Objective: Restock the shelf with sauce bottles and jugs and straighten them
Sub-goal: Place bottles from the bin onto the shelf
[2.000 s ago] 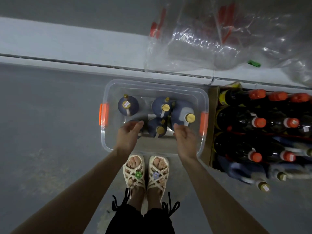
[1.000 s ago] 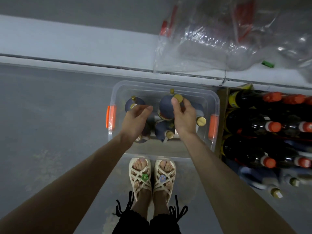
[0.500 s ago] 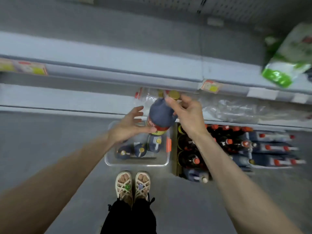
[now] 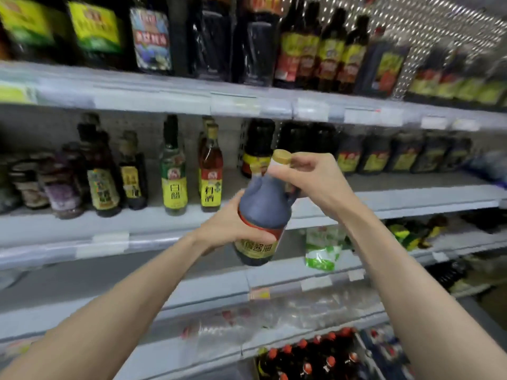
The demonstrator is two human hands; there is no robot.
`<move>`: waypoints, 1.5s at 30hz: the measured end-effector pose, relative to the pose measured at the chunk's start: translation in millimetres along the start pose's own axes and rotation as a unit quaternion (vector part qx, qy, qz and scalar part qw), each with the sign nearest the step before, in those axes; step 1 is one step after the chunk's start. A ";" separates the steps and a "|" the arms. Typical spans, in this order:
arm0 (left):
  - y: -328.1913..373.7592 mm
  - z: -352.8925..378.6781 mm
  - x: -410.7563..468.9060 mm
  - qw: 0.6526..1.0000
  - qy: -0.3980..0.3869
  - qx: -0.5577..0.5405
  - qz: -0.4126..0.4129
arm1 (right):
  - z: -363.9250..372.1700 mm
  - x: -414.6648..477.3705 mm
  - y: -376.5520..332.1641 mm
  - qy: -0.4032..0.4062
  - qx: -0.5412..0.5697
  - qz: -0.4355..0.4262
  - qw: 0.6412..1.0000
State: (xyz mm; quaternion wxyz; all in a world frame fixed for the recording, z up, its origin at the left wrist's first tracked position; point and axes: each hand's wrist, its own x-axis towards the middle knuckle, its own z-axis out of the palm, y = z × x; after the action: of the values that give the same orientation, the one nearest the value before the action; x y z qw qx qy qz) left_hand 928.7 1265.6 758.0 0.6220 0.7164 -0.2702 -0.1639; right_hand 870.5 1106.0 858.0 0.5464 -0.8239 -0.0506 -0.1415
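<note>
The dark sauce jug (image 4: 263, 212) hangs in the air in front of the shelves, tilted so that its gold cap (image 4: 282, 157) leans toward the right hand (image 4: 310, 182). The right hand pinches the neck just under the cap, thumb and fingers closed round it. The left hand (image 4: 233, 226) wraps the belly at the red-and-yellow label, fingers curled across the front. Just beyond the right hand runs the middle shelf board (image 4: 384, 198), with a blurred row of what look like similar dark jugs (image 4: 375, 157) at its back and bare board before them. That seems the likely spot. Beyond the left hand stand slimmer bottles (image 4: 210, 185) with yellow labels, which the swing should not clip.

To do this well, I judge, bring the jug upright before it crosses the shelf lip. Let the left hand bear the weight from low down while the right only steers at the neck. Set the base flat, then turn the label forward and line it up with its neighbours. A full jug is heavy, and a neck-only grip could slip
</note>
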 end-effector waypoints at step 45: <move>250.7 518.7 386.1 0.979 0.013 -0.059 0.197 | -621.8 48.9 121.3 0.159 0.217 -0.025 0.963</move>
State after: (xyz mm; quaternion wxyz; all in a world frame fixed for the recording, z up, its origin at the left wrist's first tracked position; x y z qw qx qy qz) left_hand 895.5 601.0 953.3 0.6865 0.6137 -0.3874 -0.0441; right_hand 835.5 485.6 990.3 0.7092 -0.6513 -0.0131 -0.2696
